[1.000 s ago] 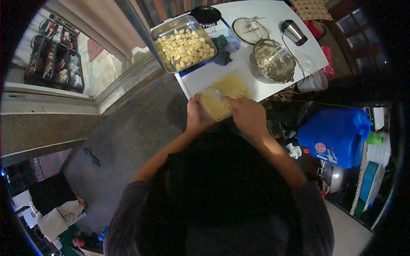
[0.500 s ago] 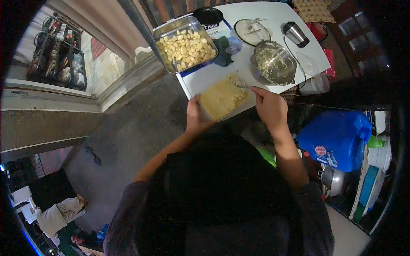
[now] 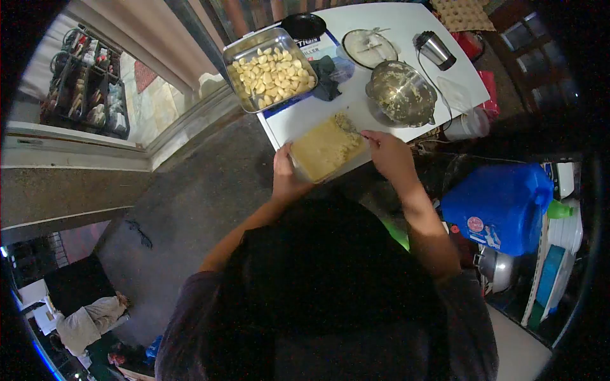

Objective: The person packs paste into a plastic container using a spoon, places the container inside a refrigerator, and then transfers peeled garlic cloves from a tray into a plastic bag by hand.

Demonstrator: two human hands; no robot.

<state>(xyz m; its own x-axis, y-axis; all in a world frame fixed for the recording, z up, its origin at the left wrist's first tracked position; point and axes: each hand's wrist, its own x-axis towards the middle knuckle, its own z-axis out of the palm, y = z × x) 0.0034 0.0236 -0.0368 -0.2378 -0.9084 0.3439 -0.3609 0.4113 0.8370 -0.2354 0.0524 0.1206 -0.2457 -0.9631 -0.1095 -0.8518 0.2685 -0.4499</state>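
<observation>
A shallow rectangular container [image 3: 309, 177] filled with pale yellow minced garlic [image 3: 321, 147] sits at the table's near edge. My left hand [image 3: 287, 173] holds its left side, thumb at the rim. In my right hand [image 3: 391, 155], closed in a pinch, is the handle of what looks like a metal spoon [image 3: 350, 128]. The spoon's head lies in the garlic at the far right corner, where the surface is lumpy; elsewhere it is flatter. Beyond it stands a steel bowl [image 3: 401, 95] with minced bits stuck inside. Peeled garlic cloves [image 3: 273, 75] fill a steel tray [image 3: 236, 86] at the far left.
On the white table [image 3: 387, 16] are a round clear lid [image 3: 370, 47], a steel-and-black appliance head [image 3: 437, 51] with a cord, a dark cloth [image 3: 326, 79] and a black round dish [image 3: 304, 26]. A blue jug [image 3: 499, 209] stands at right. Another person [image 3: 89, 324] is at lower left.
The spoon and my right hand have shifted slightly left and down with the whole view. The garlic near the spoon looks slightly rearranged. My left hand keeps its hold on the container.
</observation>
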